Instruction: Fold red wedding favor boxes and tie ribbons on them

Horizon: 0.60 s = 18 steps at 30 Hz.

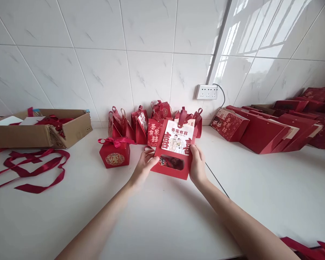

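Note:
Between my two hands is a red gift box [154,168] with a white printed card [175,139], a clear window low on its front and a ribbon loop on top. My left hand [144,167] grips its left side, thumb on the front face. On the right side, my right hand [198,166] holds the edge with its fingers partly hidden behind. Left of my left hand stands a small red box [115,159] with a bow and a gold round emblem. Behind the held box, several ribbon-topped red gift boxes [139,126] stand in a row.
At the left, a cardboard carton [24,135] holds ribbon and white pieces, with loose dark-red ribbon [62,173] lying before it. Several red boxes [265,131] lean together at the right. A power strip [206,92] is on the tiled wall. More ribbon [300,245] lies at the lower right.

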Tool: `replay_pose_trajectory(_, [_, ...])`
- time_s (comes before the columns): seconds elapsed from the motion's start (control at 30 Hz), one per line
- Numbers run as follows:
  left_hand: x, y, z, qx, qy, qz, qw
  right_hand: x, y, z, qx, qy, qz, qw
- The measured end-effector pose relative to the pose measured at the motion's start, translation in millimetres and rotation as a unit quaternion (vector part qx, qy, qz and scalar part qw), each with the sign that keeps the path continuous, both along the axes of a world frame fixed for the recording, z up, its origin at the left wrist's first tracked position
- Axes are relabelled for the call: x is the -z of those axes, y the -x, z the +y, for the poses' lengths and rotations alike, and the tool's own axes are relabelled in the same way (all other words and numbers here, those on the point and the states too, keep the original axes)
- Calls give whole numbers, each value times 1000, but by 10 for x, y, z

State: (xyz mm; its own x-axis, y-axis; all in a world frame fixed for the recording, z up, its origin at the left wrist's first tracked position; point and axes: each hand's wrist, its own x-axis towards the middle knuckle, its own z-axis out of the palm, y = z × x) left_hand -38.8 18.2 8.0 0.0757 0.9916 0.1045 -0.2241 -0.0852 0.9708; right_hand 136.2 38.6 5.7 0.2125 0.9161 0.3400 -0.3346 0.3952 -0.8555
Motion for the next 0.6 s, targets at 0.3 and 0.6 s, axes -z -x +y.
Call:
replay_pose_trajectory(0.3, [19, 12, 56, -97, -67, 103, 988, 45, -106, 75, -59, -101, -177, 977])
replay_pose_trajectory(0.6, [143, -30, 36, -89, -127, 105, 982, 254, -37, 117, 21, -256, -281, 925])
